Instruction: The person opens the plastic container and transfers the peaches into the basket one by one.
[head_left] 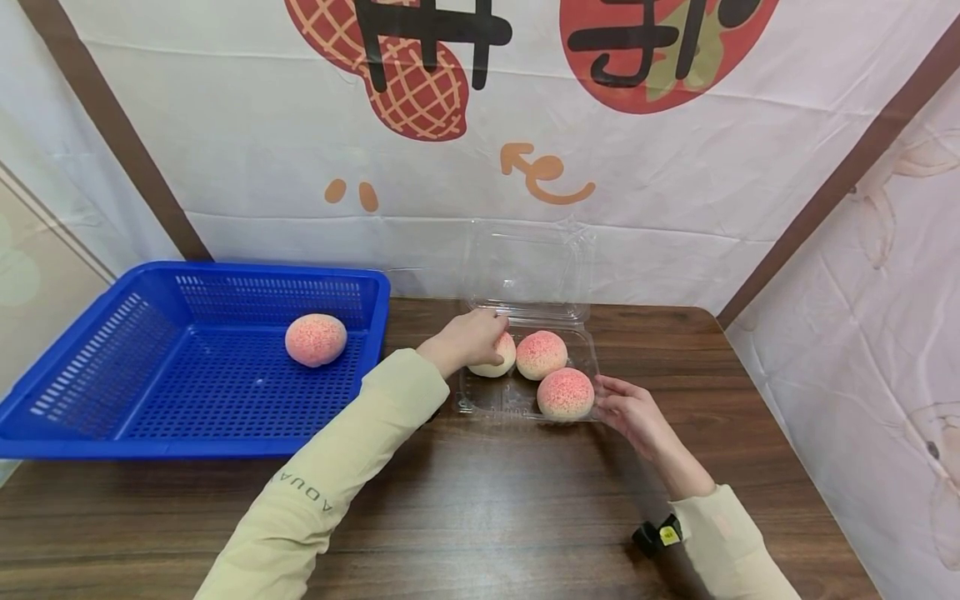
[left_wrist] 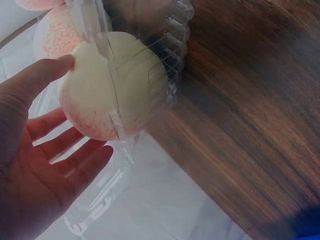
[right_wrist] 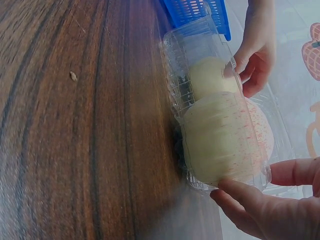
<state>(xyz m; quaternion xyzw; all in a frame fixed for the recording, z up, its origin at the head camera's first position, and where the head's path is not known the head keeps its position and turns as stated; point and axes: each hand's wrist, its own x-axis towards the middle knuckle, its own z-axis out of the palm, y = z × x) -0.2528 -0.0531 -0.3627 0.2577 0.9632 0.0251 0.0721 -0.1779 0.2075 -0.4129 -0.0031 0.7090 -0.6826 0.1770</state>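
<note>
A clear plastic clamshell box (head_left: 487,404) stands on the table with its lid (head_left: 528,262) raised against the backdrop. Inside are three cream peaches with pink speckles. My left hand (head_left: 471,337) holds the left peach (head_left: 491,360), fingers and thumb around its upper part; the left wrist view shows the thumb on the peach's (left_wrist: 120,90) side. Beside it are the back peach (head_left: 542,355) and the front right peach (head_left: 566,393). My right hand (head_left: 630,415) pinches the box's right side, with thumb and fingertips at the rim in the right wrist view.
A blue plastic basket (head_left: 187,446) with slotted walls stands at the left, holding one peach (head_left: 316,340). Behind the brown wooden table (head_left: 517,500) hangs a printed white cloth (head_left: 660,208). A small black object with a yellow label (head_left: 658,535) is by the right sleeve.
</note>
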